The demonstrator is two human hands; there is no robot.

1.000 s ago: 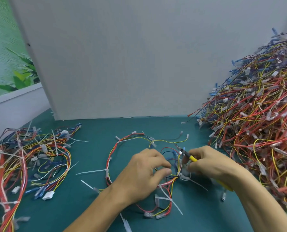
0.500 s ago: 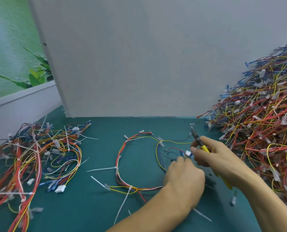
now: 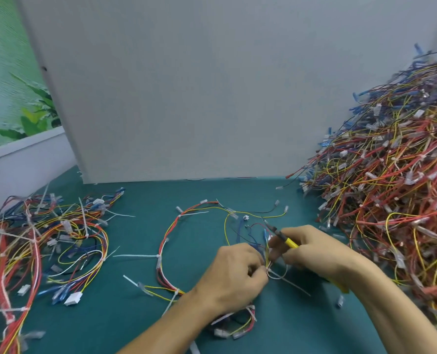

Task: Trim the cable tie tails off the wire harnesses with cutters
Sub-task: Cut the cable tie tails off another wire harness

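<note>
Starting at the fingertips: got the left hand [image 3: 234, 274] curled up tight, pinching the harness [image 3: 165, 241] wires right where a white tie cinches them, knuckles toward the camera. Just at 3 o'clock of that, almost touching, got the right hand [image 3: 314, 249] wrapped round the yellow-handled cutters [image 3: 286, 240], dark nose poking out toward 11 o'clock. Too blurry to say whether the blades are apart or together. Can't tell either if those right fingertips are also on the wires, pure motion smear there. Hanging below the pinch, a small loop of tie and a long thin tie tail [image 3: 292, 282] running off toward 4 o'clock. Spreading out from the hands toward 10 o'clock, the rest of the harness: a big ring of red, yellow and blue wire lying flat on the teal table [image 3: 97, 335], with an uncut tail [image 3: 135, 256] sticking straight out at 9 o'clock and a couple more lower on the ring around 7. More connectors and wire tucked under the left wrist at 6 o'clock. Further out at 9 o'clock, a loose pile [image 3: 33, 241] of harnesses, tie tails all over. Way bigger heap [image 3: 391, 200] at 3 o'clock, stacked high up the right edge. Behind it all at 12, a plain grey board [image 3: 186, 85] standing upright on the table, and a leafy green picture [image 3: 8, 98] off at 10.
</note>
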